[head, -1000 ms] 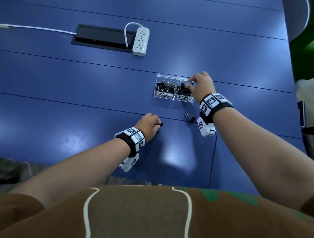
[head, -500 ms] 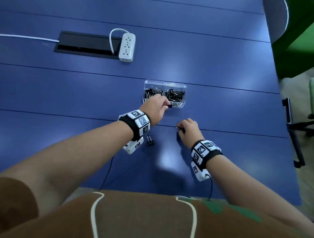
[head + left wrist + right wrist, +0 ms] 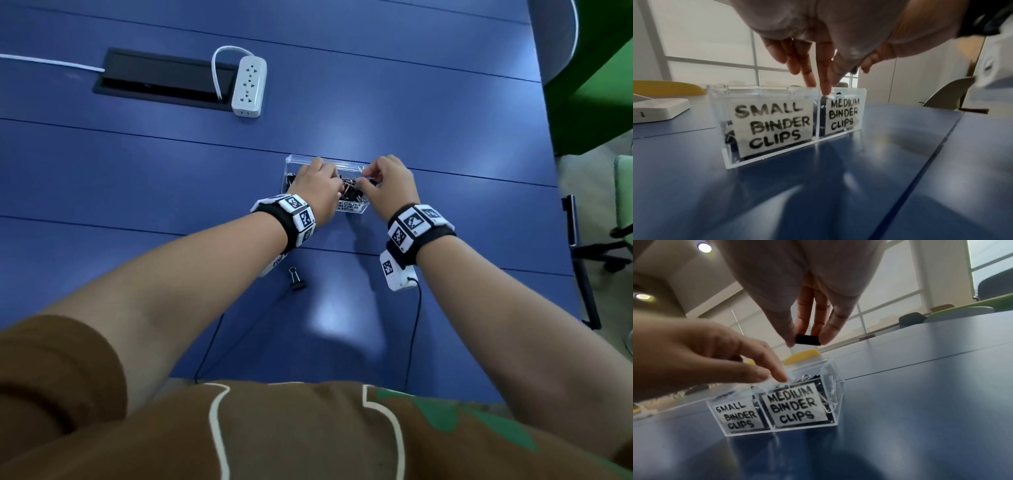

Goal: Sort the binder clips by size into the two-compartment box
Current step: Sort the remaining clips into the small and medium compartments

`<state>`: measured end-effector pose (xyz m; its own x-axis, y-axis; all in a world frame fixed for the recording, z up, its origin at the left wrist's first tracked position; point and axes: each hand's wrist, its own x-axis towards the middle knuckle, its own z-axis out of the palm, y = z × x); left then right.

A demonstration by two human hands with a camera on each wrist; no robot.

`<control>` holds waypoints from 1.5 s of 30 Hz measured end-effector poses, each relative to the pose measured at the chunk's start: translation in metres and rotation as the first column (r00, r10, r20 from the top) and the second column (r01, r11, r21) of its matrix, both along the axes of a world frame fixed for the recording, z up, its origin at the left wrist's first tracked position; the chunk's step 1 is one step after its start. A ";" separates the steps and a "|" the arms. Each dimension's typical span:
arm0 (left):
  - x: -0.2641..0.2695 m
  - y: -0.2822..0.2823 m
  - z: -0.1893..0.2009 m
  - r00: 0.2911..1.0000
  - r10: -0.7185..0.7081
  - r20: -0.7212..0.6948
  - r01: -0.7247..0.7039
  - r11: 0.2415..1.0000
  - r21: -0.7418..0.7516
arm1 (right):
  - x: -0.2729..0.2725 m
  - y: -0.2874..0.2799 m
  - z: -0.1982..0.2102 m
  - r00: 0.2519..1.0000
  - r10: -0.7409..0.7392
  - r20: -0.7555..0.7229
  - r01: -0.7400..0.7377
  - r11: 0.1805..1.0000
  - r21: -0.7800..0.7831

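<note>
A clear two-compartment box (image 3: 351, 206) stands mid-table, labelled SMALL BINDER CLIPS (image 3: 772, 123) on the left and MEDIUM BINDER CLIPS (image 3: 797, 408) on the right, with black clips inside both. My right hand (image 3: 807, 342) pinches a black binder clip (image 3: 807, 338) between thumb and finger, a little above the medium compartment. My left hand (image 3: 818, 87) reaches over the box with straight fingers, and one fingertip touches the rim by the divider. It holds nothing I can see. One loose black binder clip (image 3: 296, 279) lies on the table under my left wrist.
A white power strip (image 3: 249, 86) lies beside a black cable hatch (image 3: 161, 80) at the far left of the blue table (image 3: 137, 192). The table's right edge (image 3: 561, 240) is close, with a chair (image 3: 616, 240) beyond it. Thin black cables run from my wrists toward my body.
My right hand has lifted from the table with a clip and now hovers over the medium compartment. My left hand has moved from the box's front up over its top.
</note>
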<state>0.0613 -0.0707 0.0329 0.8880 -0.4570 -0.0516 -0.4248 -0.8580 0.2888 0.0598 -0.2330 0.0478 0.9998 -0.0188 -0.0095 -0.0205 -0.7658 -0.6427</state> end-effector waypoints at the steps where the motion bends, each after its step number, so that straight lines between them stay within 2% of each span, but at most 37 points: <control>1: -0.006 0.003 0.004 1.000 0.006 0.010 -0.005 0.999 -0.038 | 0.004 0.001 -0.002 1.000 0.012 -0.010 -0.012 1.000 -0.017; 3: -0.022 0.014 0.011 0.999 -0.003 -0.040 -0.001 0.995 -0.103 | 0.007 0.004 -0.006 0.999 0.049 -0.021 -0.050 0.996 -0.067; 4: -0.033 0.021 0.013 0.994 -0.004 -0.111 -0.009 0.994 -0.112 | 0.008 0.006 -0.009 0.997 0.072 -0.030 -0.075 0.992 -0.096; 7: -0.073 0.043 0.010 0.947 0.035 -0.320 -0.029 0.999 0.025 | 0.005 0.011 -0.014 0.981 0.159 -0.109 -0.181 0.953 -0.242; 10: -0.110 0.059 -0.003 0.895 0.081 -0.438 -0.008 0.986 0.166 | 0.001 0.011 -0.015 0.971 0.206 -0.119 -0.234 0.916 -0.327; 13: -0.131 0.062 -0.017 0.873 0.061 -0.484 0.013 0.989 0.149 | -0.001 0.008 -0.013 0.971 0.207 -0.119 -0.235 0.920 -0.313; 15: -0.135 0.060 -0.024 0.879 0.034 -0.475 0.016 0.995 0.100 | -0.004 0.005 -0.009 0.968 0.202 -0.146 -0.238 0.925 -0.295; 17: -0.132 0.058 -0.026 0.884 0.025 -0.467 0.004 0.998 0.061 | -0.005 0.001 -0.005 0.974 0.165 -0.154 -0.195 0.958 -0.210; 21: -0.116 0.047 -0.016 0.917 -0.016 -0.399 -0.037 0.991 -0.125 | -0.005 -0.007 0.001 0.997 -0.015 -0.075 0.014 1.000 -0.024; 24: -0.083 0.027 0.003 0.957 -0.021 -0.290 -0.060 0.962 -0.267 | -0.001 -0.013 -0.003 0.985 -0.124 -0.117 0.132 0.989 0.069; 27: -0.037 0.003 0.017 0.977 -0.012 -0.214 -0.062 0.940 -0.335 | 0.006 -0.016 -0.013 0.968 -0.171 -0.186 0.200 0.968 0.150; 32: 0.011 -0.017 0.008 0.978 0.028 -0.206 -0.070 0.977 -0.201 | 0.020 -0.016 -0.031 0.920 -0.223 -0.322 0.324 0.896 0.304; 35: 0.016 -0.019 -0.003 0.988 -0.002 -0.154 -0.014 0.994 -0.104 | 0.027 -0.015 -0.039 0.903 -0.226 -0.367 0.349 0.882 0.316; 38: 0.016 -0.015 -0.004 0.999 -0.017 -0.050 0.012 0.996 -0.086 | 0.033 -0.017 -0.045 0.893 -0.208 -0.399 0.333 0.902 0.274; 40: 0.024 -0.003 0.002 0.992 0.126 -0.021 -0.128 0.978 -0.164 | 0.037 -0.017 -0.045 0.889 -0.199 -0.412 0.312 0.923 0.228; 42: 0.039 0.012 0.004 0.925 0.373 -0.067 -0.379 0.901 -0.212 | 0.040 -0.015 -0.041 0.880 -0.192 -0.434 0.301 0.933 0.197; 44: 0.052 0.029 0.002 0.773 0.593 -0.223 -0.632 0.749 -0.199 | 0.040 -0.012 -0.035 0.870 -0.181 -0.458 0.299 0.934 0.198; 45: 0.057 0.035 0.002 0.686 0.636 -0.353 -0.717 0.673 -0.181 | 0.040 -0.010 -0.033 0.861 -0.177 -0.476 0.307 0.928 0.210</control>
<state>0.1180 -0.0357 0.0344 0.9306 0.2380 -0.2781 0.3594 -0.7384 0.5706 0.0997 -0.2434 0.0147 0.8514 -0.1911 -0.4884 -0.5130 -0.4967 -0.7001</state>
